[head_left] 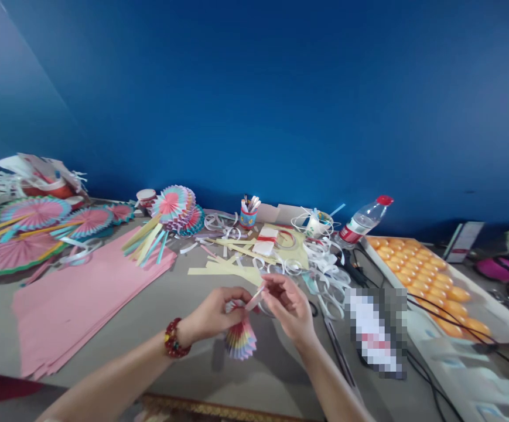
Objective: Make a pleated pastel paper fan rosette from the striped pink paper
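Note:
Above the middle of the grey table, my left hand (210,316) is closed in a pinch on a small pleated paper fan (242,341). Its folds spread downward in pink, yellow and lilac. A beaded bracelet (176,338) circles that wrist. Just to the right, my right hand (290,306) has thumb and forefinger closed on the end of a narrow pale strip (255,299). The strip slants down toward the top of the fan by my left fingertips. Whether it is stuck to the fan, I cannot tell.
Pink paper sheets (91,299) lie left, with finished paper fans (89,223) behind. Paper strips (228,269), curled white strips (324,264) and a pen cup (248,217) sit ahead. Rightward are scissors (337,346), a bottle (364,223), cables and an orange-domed tray (421,275).

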A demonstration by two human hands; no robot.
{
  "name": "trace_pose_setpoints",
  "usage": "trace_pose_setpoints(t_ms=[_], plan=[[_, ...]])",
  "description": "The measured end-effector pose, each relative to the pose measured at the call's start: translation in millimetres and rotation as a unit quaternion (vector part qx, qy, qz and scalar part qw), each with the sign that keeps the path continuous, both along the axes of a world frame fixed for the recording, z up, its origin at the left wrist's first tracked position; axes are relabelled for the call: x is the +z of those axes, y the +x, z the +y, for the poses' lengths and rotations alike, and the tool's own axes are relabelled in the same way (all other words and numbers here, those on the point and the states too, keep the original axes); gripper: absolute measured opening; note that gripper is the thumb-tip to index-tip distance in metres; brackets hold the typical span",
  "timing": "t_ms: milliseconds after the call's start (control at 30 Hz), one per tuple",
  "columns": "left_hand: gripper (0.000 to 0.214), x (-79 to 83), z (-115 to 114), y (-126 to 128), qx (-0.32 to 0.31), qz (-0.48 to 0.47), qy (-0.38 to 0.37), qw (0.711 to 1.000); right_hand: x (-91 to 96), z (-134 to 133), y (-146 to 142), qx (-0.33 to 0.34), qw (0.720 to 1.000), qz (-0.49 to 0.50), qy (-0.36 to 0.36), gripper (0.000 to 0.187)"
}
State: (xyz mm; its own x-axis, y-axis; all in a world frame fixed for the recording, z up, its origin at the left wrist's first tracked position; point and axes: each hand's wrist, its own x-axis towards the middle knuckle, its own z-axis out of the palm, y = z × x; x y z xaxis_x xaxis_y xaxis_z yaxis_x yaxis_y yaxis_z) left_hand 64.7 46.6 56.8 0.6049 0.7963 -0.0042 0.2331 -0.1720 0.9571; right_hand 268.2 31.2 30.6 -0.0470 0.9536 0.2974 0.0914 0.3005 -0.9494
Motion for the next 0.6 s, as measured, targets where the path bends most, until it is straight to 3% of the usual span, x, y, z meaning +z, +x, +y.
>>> trace_pose_setpoints(t_ms=[100, 333, 600], plan=[[0.017, -2.2, -1.8, 1.4, 0.014, 0.010, 0.028, 0.999, -3.0, -1.8, -2.1, -0.033, 0.999, -0.014, 0.027, 0.020], [0.029, -17.1, -9.4, 8.8, 0.040, -0.013, -0.002, 0.999, -12.6, -8.4, -4.1, -0.044, 0.995, -0.051, 0.078, 0.023], [0.023, -29.6, -8.2, 9.8, 0.043, -0.068, -0.095, 0.992, -12.8, -8.0, -5.3, -0.065, 0.996, -0.007, 0.055, 0.010]])
